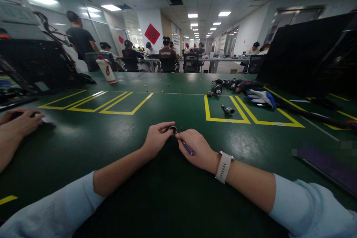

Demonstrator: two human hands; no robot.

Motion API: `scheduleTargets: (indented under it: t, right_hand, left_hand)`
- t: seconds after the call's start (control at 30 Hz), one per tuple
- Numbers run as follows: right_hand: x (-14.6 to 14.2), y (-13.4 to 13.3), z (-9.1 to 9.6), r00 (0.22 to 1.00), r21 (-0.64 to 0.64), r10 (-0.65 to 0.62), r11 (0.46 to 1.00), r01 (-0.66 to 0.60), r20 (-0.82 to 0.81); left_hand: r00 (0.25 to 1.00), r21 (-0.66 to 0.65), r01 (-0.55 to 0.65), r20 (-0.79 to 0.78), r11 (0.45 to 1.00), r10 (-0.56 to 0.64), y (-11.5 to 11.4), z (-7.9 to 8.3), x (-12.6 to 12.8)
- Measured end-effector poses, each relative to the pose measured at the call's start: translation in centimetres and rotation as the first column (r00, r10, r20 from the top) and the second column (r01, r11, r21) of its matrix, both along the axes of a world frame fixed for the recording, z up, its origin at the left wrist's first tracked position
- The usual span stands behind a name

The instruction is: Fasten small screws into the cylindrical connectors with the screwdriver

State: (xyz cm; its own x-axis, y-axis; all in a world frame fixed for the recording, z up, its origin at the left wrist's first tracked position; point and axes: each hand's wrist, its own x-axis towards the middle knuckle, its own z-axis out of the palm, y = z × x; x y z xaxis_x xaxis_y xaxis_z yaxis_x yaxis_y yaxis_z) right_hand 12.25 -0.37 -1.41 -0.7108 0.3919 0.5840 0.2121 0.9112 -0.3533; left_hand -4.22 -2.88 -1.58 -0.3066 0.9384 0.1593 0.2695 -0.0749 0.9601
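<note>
Over a green surface, the left hand pinches a small metal ring at its fingertips, on the side facing the right hand. Just right of the ring, that hand grips a slim purple-handled tool, its long axis slanting from lower right up-left to the ring's right edge; whether the tip goes inside cannot be told. Beyond, nearer the right hand, 1 metal cup with a stem lies within a yellow outline.
</note>
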Motion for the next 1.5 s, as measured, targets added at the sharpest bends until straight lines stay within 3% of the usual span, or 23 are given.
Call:
scheduleTargets:
  t: [0.57, 0.8, 0.9, 0.97, 1.0, 1.07, 1.13, 1.2, 1.23, 1.3, 1.43, 1.5]
  right_hand:
    - [0.1, 0.0, 0.0, 1.000, -0.021, -0.003, 1.000, 0.003, -0.001]
    - [-0.1, 0.3, -0.2, 0.997, -0.171, 0.020, 0.985, -0.033, -0.081]
    - [-0.2, 0.6, -0.5, 0.984, -0.297, 0.018, 0.952, -0.071, -0.178]
    - [-0.3, 1.0, -0.7, 0.956, -0.457, -0.017, 0.881, -0.124, -0.291]
    - [-0.4, 1.2, -0.8, 0.936, -0.554, -0.044, 0.815, -0.168, -0.349]
    - [-0.5, 1.7, -0.9, 0.887, -0.732, -0.124, 0.621, -0.281, -0.446]
    - [-0.5, 2.1, -0.8, 0.842, -0.827, -0.206, 0.404, -0.390, -0.498]
    - [-0.5, 2.4, -0.6, 0.809, -0.849, -0.272, 0.264, -0.458, -0.521]
    - [-0.4, 2.6, -0.5, 0.797, -0.850, -0.298, 0.232, -0.474, -0.525]
    - [-0.1, 2.9, -0.3, 0.773, -0.849, -0.352, 0.230, -0.475, -0.528]
    - [0.4, 4.0, -0.4, 0.693, -0.845, -0.500, 0.425, -0.325, -0.519]
    - [0.5, 4.6, -0.6, 0.654, -0.835, -0.551, 0.488, -0.252, -0.519]
  left_hand:
    - [1.000, -0.012, -0.009, -0.003, 1.000, 0.008, 0.1, 0.1, -0.1]
    - [1.000, -0.011, -0.004, 0.013, 1.000, 0.004, -0.1, 0.3, 0.0]
    - [0.999, -0.010, 0.050, 0.013, 0.999, -0.050, -0.1, 0.2, 0.0]
    - [0.994, 0.003, 0.113, 0.007, 0.994, -0.113, -0.1, 0.1, -0.1]
    - [0.990, 0.013, 0.140, 0.004, 0.990, -0.140, 0.0, 0.0, -0.1]
    - [0.985, 0.024, 0.171, -0.003, 0.985, -0.171, 0.0, -0.2, -0.1]
    - [0.984, 0.014, 0.175, -0.018, 0.984, -0.175, 0.1, -0.2, 0.0]
    - [0.985, -0.005, 0.169, -0.027, 0.986, -0.169, 0.2, -0.3, 0.0]
    - [0.986, -0.009, 0.162, -0.029, 0.987, -0.162, 0.3, -0.4, -0.1]
    - [0.989, -0.013, 0.142, -0.032, 0.990, -0.143, 0.4, -0.5, -0.2]
    - [0.990, -0.024, 0.131, -0.043, 0.991, -0.132, 0.5, -0.7, -0.6]
    - [0.988, -0.002, 0.146, -0.055, 0.989, -0.146, 0.5, -0.6, -0.5]
